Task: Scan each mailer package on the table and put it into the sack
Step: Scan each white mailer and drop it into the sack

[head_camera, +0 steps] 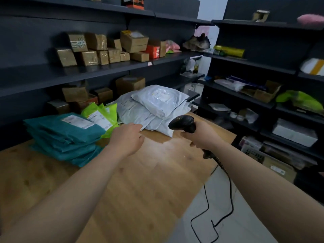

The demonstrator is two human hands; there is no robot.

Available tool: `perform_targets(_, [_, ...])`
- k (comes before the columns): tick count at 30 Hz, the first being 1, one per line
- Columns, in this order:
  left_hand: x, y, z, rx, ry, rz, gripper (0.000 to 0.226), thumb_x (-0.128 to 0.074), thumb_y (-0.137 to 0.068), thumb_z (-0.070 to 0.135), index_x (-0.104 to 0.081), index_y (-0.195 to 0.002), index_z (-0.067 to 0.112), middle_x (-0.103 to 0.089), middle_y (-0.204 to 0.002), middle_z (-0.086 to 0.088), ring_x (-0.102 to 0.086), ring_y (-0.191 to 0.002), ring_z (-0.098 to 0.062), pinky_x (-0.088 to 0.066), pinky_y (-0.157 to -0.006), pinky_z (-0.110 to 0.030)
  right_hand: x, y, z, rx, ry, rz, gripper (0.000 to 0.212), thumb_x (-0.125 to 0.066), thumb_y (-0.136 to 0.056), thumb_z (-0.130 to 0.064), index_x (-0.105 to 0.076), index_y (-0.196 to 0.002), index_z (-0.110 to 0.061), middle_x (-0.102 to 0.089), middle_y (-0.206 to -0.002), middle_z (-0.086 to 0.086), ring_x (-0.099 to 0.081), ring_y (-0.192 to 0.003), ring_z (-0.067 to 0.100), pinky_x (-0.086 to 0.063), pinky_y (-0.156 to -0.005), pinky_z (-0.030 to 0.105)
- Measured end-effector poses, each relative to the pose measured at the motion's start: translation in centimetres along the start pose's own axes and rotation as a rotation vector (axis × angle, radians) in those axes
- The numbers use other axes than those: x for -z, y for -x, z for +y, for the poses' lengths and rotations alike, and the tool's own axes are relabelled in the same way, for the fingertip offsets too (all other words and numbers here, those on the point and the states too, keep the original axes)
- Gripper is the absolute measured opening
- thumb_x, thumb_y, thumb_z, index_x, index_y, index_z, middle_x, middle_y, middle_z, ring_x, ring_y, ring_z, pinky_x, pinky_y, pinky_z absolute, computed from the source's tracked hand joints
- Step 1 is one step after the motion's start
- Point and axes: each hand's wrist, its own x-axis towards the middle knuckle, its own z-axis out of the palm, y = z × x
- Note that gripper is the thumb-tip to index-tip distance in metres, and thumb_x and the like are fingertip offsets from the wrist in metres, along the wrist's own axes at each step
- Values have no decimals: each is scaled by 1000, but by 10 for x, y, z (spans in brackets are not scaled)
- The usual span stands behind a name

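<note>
Our right hand is clenched round the handle of a black barcode scanner, its head aimed out toward the pile of grey mailers at the far end of the wooden table. The scanner's black cable hangs off the table edge and loops on the floor. Our left hand reaches to the near corner of the grey pile. Its fingers are hidden behind the back of the hand, so we cannot tell whether they grasp anything. Left of it lie lime-green mailers and, nearer us, a stack of teal mailers — both resting on the table. Cardboard boxes line the dark shelf behind.
</note>
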Motion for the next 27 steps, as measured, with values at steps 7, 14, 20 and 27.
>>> perform_targets(7, [-21, -124, 22, 92, 0, -12, 41, -46, -95, 37, -52, -129, 16, -58, -127, -6, -55, -114, -29, -45, -85, -36, 37, -139, 18, -31, -129, -2, 19, -66, -88, -26, -64, -98, -9, -71, -85, 9, -73, -70, 24, -58, -66, 37])
perform_targets(14, [-69, -228, 34, 227, 36, 9, 36, -47, -93, 33, -54, -124, 16, -62, -119, -7, -57, -109, -28, -40, -72, -32, 44, -269, 39, 65, -188, -14, 24, -64, -90, -25, -62, -105, -7, -70, -84, 10, -72, -70, 21, -59, -68, 40])
perform_targets(20, [-127, -306, 35, 436, 179, -37, 38, -51, -92, 30, -53, -125, 12, -57, -126, -10, -54, -114, -30, -46, -88, -36, 38, -383, 60, 95, -217, -64, 23, -66, -89, -32, -57, -97, -12, -59, -75, 3, -58, -67, 20, -46, -55, 33])
perform_targets(27, [-186, -361, 29, 791, 448, -174, 77, -53, -90, 54, -25, -146, 10, -42, -144, -16, -45, -129, -33, -41, -100, -38, 0, -471, 80, 86, -151, -154, 35, -63, -82, -50, -65, -98, -19, -59, -113, 17, -59, -103, 33, -51, -85, 41])
